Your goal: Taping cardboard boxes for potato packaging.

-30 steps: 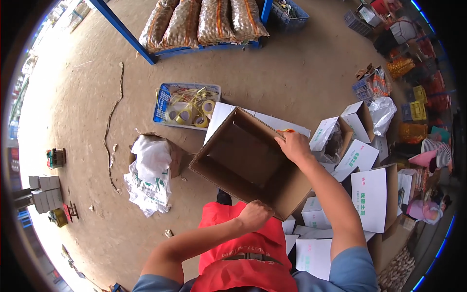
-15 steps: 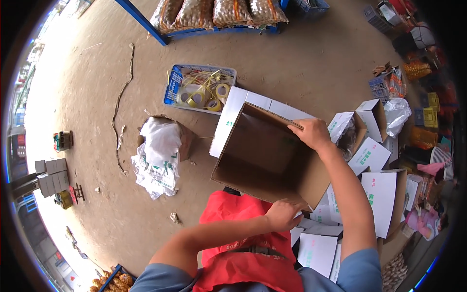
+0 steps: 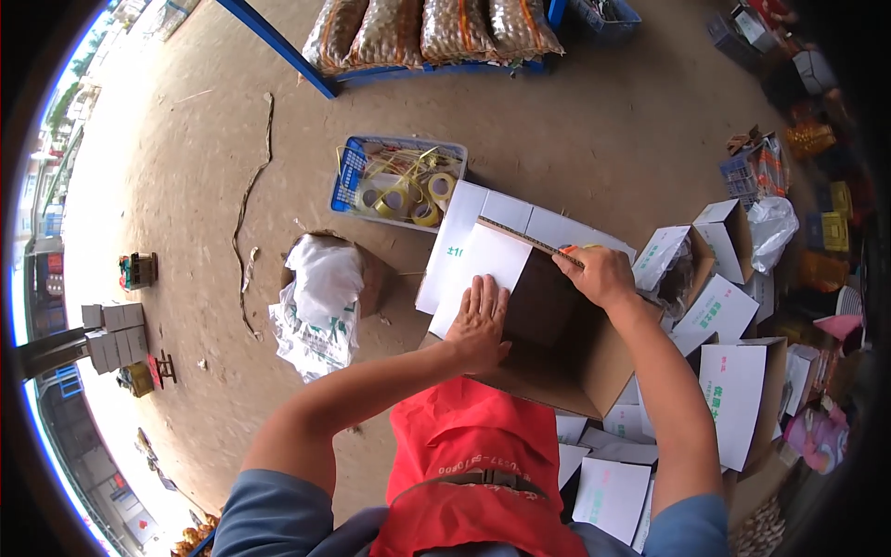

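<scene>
In front of me an open cardboard box [image 3: 557,320], white outside and brown inside, is tilted with its opening toward me. My left hand [image 3: 478,325] lies flat with fingers stretched on a white flap [image 3: 494,265] folded in over the left part of the opening. My right hand [image 3: 599,276] is closed on the far right rim of the box. A small orange and yellow bit shows at its fingertips; what it is I cannot make out.
Past the box stands a blue crate [image 3: 348,176] with tape rolls and yellow straps. Left of it, a carton [image 3: 376,278] holds white plastic bags [image 3: 325,278]. More white cartons [image 3: 733,390] crowd the right side. Filled mesh sacks [image 3: 455,32] lie on a blue rack at the far side.
My left hand has moved from the near edge up to the left side of the opening, and the white flap there is now folded inward. My right hand stays on the rim.
</scene>
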{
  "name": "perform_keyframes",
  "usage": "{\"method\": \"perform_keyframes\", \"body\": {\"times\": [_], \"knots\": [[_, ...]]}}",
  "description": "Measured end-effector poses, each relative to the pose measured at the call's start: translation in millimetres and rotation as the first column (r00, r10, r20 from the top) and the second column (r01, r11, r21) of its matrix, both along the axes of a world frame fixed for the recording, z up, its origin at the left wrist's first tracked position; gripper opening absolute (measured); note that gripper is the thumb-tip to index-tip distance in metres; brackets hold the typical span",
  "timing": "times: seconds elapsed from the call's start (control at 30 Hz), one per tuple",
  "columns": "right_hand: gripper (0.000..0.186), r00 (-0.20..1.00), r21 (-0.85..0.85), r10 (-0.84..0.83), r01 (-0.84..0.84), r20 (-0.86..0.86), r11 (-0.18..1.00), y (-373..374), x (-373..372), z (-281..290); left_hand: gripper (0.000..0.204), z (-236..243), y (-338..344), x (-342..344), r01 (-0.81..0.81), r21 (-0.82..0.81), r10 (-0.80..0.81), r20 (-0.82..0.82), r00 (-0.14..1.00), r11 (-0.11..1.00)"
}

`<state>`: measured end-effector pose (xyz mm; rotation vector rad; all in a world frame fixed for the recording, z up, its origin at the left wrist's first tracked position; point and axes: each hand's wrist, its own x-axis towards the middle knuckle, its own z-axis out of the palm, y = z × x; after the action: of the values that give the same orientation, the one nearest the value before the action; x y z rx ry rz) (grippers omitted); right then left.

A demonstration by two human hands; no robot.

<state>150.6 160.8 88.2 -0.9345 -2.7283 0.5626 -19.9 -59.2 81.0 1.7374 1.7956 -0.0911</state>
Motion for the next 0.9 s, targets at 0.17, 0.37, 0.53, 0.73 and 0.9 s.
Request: {"method": "perform_keyframes", "body": {"times": [0.17,0.37,0.53,0.73,0.9], "knots": [[0.045,1.000,0.061,-0.006,0.005,0.023,0.998,4,1,-3,0.083,-35,22,-24,0.341,-0.030,-0.339,0.045,0.940,0.940],[0.028,0.998,-0.185,-0.042,0.034,-0.037,0.982,10,12,18,0.067,-88,20,-84,0.524,0.299,-0.569,0.081,0.819,0.797],[0.047,0.685,-0.072,-0.638,0.660,-0.353,0.748,-75,93,27,0.065,-102,11,-65,0.427,0.373,-0.474,0.039,0.880,0.824],[0.068,0.613,-0.256,-0.727,0.790,0.308,0.558,-189,119,5,0.061,-94,11,-68,0.391,0.388,-0.443,0.051,0.895,0.834],[0.063,0.689,-0.126,-0.372,0.557,0.623,0.821,-182,41,-36,0.056,-94,20,-57,0.367,0.455,-0.458,0.105,0.883,0.811]]}}
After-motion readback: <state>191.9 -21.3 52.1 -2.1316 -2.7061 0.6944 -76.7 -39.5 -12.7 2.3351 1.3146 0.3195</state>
